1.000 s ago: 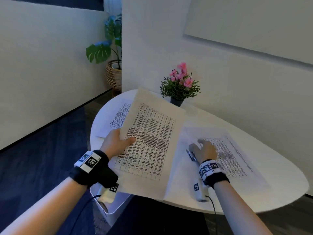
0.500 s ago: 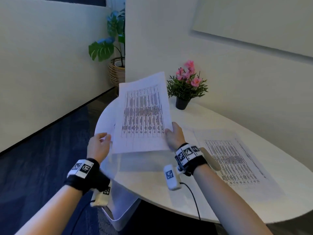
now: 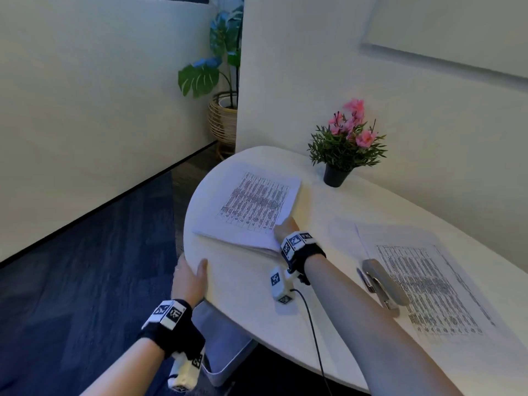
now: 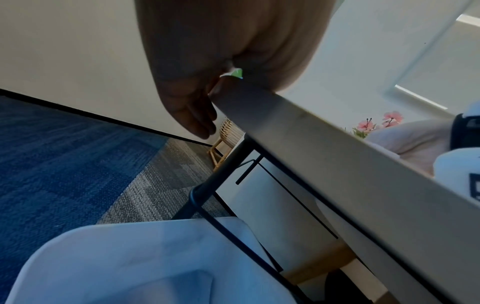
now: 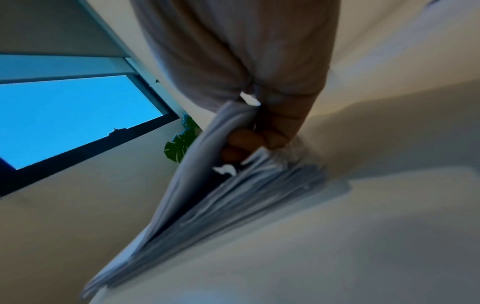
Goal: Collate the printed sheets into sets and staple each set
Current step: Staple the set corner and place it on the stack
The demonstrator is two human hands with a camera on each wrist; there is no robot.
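A pile of printed sheets (image 3: 251,204) lies at the left end of the white table (image 3: 251,287). My right hand (image 3: 284,228) pinches the near right corner of the top sheets. In the right wrist view the thumb lies over them, the fingers (image 5: 246,139) are tucked under, and the top sheets (image 5: 192,185) are lifted off the pile (image 5: 254,195). My left hand (image 3: 190,277) rests on the table's near edge, thumb on top. Its fingers (image 4: 192,115) hang loosely below the edge (image 4: 337,156). A grey stapler (image 3: 384,282) lies on a second spread of printed sheets (image 3: 434,284) at the right.
A small potted plant with pink flowers (image 3: 344,144) stands by the wall behind the left pile. A white bin (image 3: 225,352) sits under the table's near edge among black wire legs (image 4: 207,191). A wicker planter (image 3: 223,118) stands on the floor in the corner.
My right hand has brought the sheets, held up in the air half a second ago, down onto the left pile. My left hand let go of them and dropped to the table edge.
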